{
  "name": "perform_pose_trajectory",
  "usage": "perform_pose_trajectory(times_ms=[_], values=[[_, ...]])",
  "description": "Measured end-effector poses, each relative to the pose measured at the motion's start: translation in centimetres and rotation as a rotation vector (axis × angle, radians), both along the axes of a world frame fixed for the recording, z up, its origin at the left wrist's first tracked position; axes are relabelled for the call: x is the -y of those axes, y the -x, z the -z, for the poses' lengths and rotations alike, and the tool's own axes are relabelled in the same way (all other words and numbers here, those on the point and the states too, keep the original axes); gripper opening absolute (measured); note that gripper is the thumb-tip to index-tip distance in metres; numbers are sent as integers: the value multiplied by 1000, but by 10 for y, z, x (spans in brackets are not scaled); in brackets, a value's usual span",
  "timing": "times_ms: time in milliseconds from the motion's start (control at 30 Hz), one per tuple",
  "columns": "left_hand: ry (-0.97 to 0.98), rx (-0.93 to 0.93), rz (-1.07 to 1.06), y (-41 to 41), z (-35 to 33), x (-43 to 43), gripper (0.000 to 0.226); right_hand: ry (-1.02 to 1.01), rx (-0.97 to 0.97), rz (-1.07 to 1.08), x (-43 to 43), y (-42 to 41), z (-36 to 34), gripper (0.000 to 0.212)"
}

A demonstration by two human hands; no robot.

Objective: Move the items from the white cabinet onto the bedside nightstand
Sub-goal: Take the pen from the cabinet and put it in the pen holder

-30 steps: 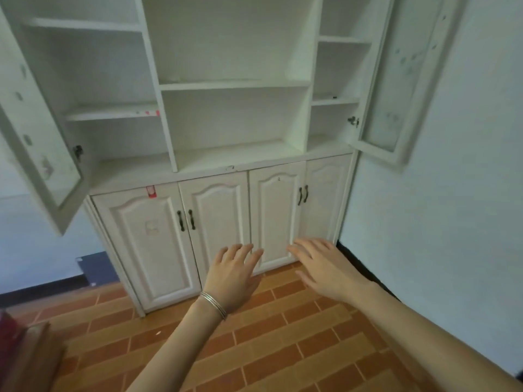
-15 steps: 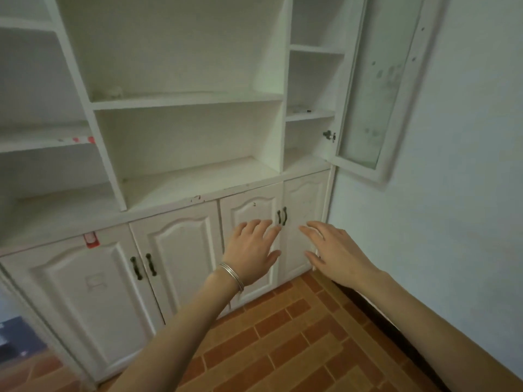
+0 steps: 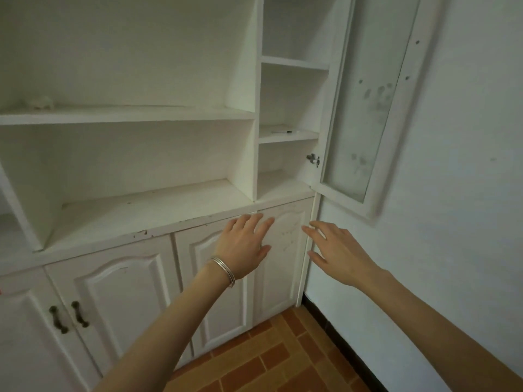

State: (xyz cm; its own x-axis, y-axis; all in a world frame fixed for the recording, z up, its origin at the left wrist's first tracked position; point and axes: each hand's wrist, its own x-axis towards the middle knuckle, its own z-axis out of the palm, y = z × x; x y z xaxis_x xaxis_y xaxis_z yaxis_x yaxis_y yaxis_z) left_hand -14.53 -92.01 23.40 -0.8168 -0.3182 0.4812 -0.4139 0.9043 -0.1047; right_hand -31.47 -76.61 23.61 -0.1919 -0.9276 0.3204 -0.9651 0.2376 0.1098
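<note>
Both hands are being held out in front of the white cabinet (image 3: 141, 216), near its lower right doors. The left hand (image 3: 243, 247) is being shown with fingers straight and spread, its grip wide and nothing in it. Whether the fingertips are touching the door panel behind them cannot be told. A silver bracelet (image 3: 223, 270) is being worn on that wrist. The right hand (image 3: 339, 254) is being held just beside the cabinet's right edge, in front of the wall (image 3: 467, 207), its grip also wide and holding nothing.

A thin pen-like item (image 3: 281, 132) is lying on the middle shelf of the narrow right compartment, above and well apart from both hands. A small pale item (image 3: 39, 101), too blurred to be identified, is sitting on the wide upper shelf at the left. The glass door (image 3: 365, 108) of the narrow compartment is standing open beside the wall. Dark handles (image 3: 68, 316) are being shown on the shut lower left doors, above the brown tiled floor (image 3: 268, 366).
</note>
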Motion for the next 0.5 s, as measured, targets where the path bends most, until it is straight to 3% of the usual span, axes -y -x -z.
perform_pose_trajectory(times_ms=[200,500], values=[[1,-29,-49,80,-8,23,58,18,-29,-18,22,102,-27,52],[93,-53,-37,169,-7,82,56,-40,-7,-32,63,187,-6,53]])
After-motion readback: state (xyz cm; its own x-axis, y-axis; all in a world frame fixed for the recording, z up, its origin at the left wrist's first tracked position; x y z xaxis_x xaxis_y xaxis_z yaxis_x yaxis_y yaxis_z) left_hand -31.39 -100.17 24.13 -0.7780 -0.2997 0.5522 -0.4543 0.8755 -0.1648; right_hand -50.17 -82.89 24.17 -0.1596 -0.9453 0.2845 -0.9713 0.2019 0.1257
